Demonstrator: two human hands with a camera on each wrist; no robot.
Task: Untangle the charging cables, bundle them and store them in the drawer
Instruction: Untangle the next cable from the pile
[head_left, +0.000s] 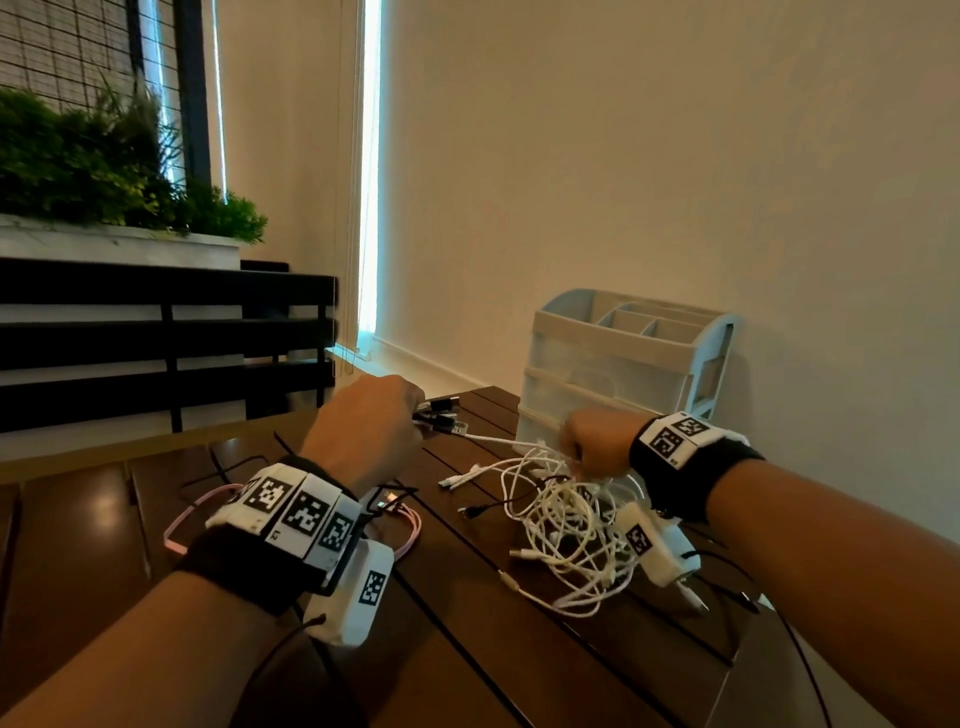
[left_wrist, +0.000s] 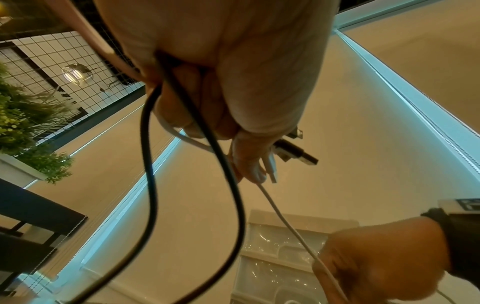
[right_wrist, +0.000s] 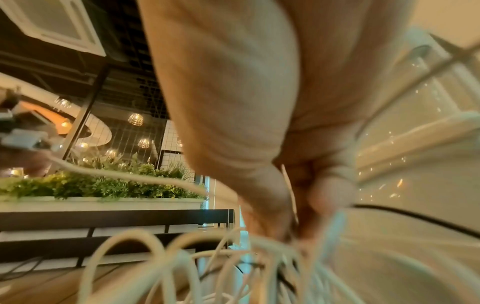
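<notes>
A tangle of white charging cables (head_left: 569, 525) lies on the dark wooden table (head_left: 519, 649), just in front of the drawer unit (head_left: 618, 374). My left hand (head_left: 371, 426) is raised over the table and grips several cable ends, black USB plugs (head_left: 441, 413) sticking out past its fingers. In the left wrist view the left hand (left_wrist: 221, 92) holds a black cable loop (left_wrist: 153, 195) and a white cable (left_wrist: 285, 222) that runs taut to my right hand (left_wrist: 376, 261). My right hand (head_left: 595, 441) pinches that white cable above the tangle (right_wrist: 182, 267).
A pink cable (head_left: 410, 530) and thin black cables (head_left: 228, 467) lie on the table under my left wrist. The white plastic drawer unit has translucent drawers and a divided top tray, against the wall. A black slatted bench (head_left: 166, 343) and planter (head_left: 119, 244) stand at left.
</notes>
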